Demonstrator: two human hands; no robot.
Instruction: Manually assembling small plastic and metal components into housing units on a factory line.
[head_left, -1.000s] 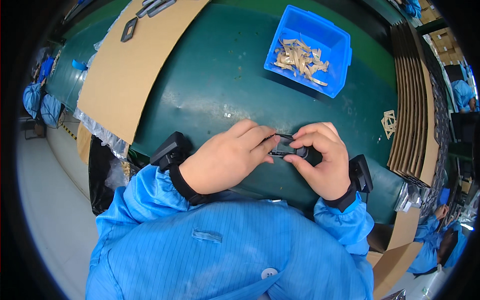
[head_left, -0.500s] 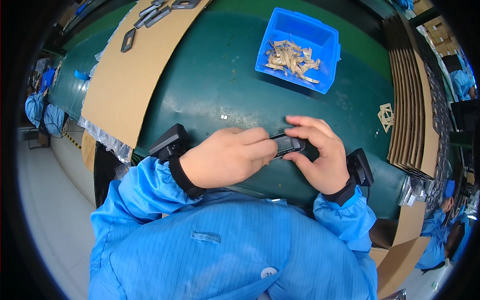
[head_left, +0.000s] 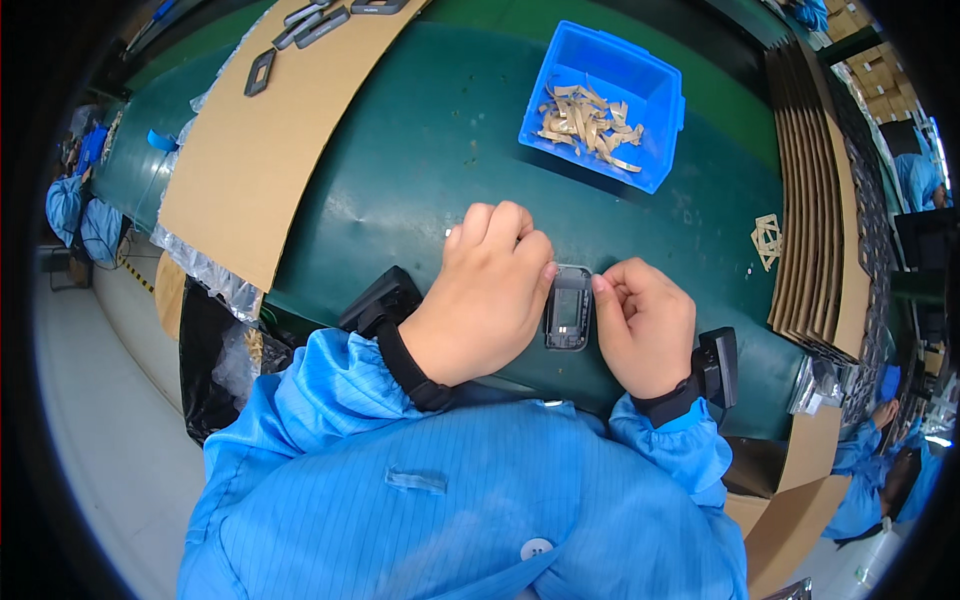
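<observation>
While the dark rectangular housing (head_left: 568, 312) is between the hands, the right hand (head_left: 650, 328) has thumb and forefinger together at its far right corner — the left hand (head_left: 487, 292) has its thumb at the opposite edge, grip not determinable. Beyond, on the green table (head_left: 400, 150), stands a blue bin (head_left: 600, 60) holding tan strips (head_left: 585, 122).

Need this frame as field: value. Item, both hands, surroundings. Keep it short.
Item: dark rectangular case, between the hands
Left hand: thumb at its upper left edge; grip unclear
Right hand: fingertips at its upper right edge; grip unclear
Surface: green table
Container: blue bin with tan strips
Left side: cardboard sheet bearing dark pieces
</observation>
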